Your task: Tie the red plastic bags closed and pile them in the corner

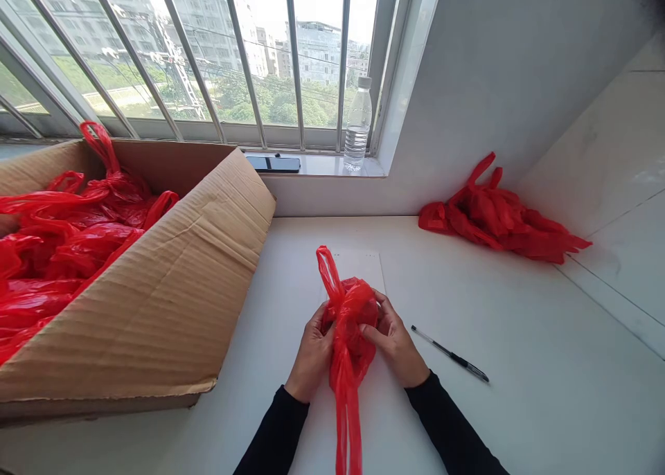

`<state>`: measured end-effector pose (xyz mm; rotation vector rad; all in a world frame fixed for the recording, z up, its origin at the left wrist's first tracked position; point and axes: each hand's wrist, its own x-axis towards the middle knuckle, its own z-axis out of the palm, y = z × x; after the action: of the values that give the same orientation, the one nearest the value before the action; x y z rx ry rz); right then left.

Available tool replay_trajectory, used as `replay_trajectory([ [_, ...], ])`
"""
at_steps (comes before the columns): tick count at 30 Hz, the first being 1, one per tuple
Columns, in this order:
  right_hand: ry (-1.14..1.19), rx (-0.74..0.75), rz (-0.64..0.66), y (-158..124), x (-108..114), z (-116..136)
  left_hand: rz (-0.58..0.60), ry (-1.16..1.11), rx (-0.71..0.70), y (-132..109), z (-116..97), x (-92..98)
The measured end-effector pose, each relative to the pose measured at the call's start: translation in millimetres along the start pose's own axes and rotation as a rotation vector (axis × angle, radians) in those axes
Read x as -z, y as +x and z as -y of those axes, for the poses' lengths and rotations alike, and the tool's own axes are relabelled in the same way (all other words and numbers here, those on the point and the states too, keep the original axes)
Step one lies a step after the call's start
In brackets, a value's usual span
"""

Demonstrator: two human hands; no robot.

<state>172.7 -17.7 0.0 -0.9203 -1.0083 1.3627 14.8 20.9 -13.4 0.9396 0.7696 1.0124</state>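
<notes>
Both my hands grip a crumpled red plastic bag [349, 323] over the white table, near its front middle. My left hand [312, 354] pinches the bag's left side with fingers curled. On the bag's right side, my right hand [393, 343] has its fingers closed. One handle loop sticks up and a long strip of the bag hangs down between my black sleeves. A white sheet of paper [358, 264] lies under the bag.
A large open cardboard box [171, 295] full of red bags stands at the left. A pile of red bags [496, 219] lies at the back right by the wall. A pen [451, 354] lies right of my hands. A water bottle [357, 125] and a phone [273, 163] sit on the window sill.
</notes>
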Motion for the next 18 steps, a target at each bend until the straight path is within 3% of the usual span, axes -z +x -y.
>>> replay_trajectory([
  [4,0.013,0.03,-0.147,3.1,4.7,-11.8,0.064,0.052,0.035,-2.9,-4.0,-3.6],
  [10,0.036,0.046,-0.194,3.7,8.6,-19.3,0.102,0.065,0.034,-6.0,-8.7,-9.7],
  [18,-0.046,0.017,-0.047,0.8,1.4,-5.5,0.037,0.028,0.032,-0.7,-4.9,-1.1],
])
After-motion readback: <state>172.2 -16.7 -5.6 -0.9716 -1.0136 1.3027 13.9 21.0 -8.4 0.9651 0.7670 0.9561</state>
